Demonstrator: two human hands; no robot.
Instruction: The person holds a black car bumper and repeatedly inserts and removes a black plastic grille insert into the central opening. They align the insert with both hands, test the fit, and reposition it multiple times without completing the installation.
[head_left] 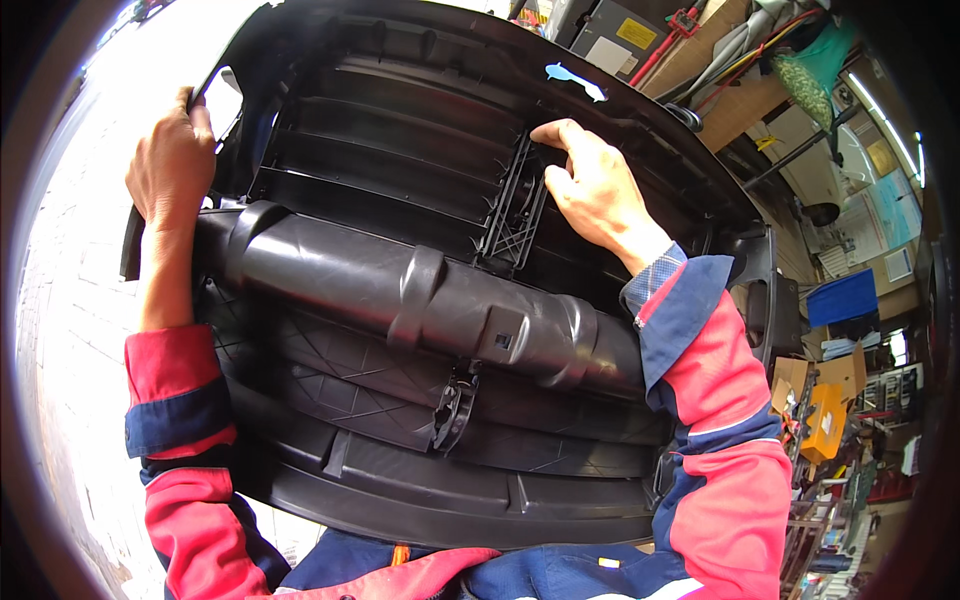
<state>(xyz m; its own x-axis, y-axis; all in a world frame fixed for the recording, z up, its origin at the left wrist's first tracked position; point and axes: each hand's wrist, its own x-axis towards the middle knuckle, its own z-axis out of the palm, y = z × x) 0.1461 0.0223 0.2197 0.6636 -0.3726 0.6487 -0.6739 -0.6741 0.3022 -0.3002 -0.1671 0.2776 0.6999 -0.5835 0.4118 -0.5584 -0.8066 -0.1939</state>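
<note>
Black moulded-plastic panel, broad and ribbed (430,490), lies before the person, its near edge close to the torso; what bears its weight cannot be told. At its far left corner the left hand (172,165) is closed round the rim, thumb and fingers either side of the edge. From there a smooth black plastic tube-like bar (330,265) crosses toward the right, with a narrow black latticed strut (508,240) running to the far side just beyond it. Over that strut's far end is the right hand (600,185), forefinger reaching out and thumb parted from it; whether it pinches anything is hidden. The step in hand looks like steadying the panel on the left while checking or working the strut on the right. Next, I judge, calls for the left grip to hold firm and the right fingertips to press or feel carefully, without flexing the thin lattice.
</note>
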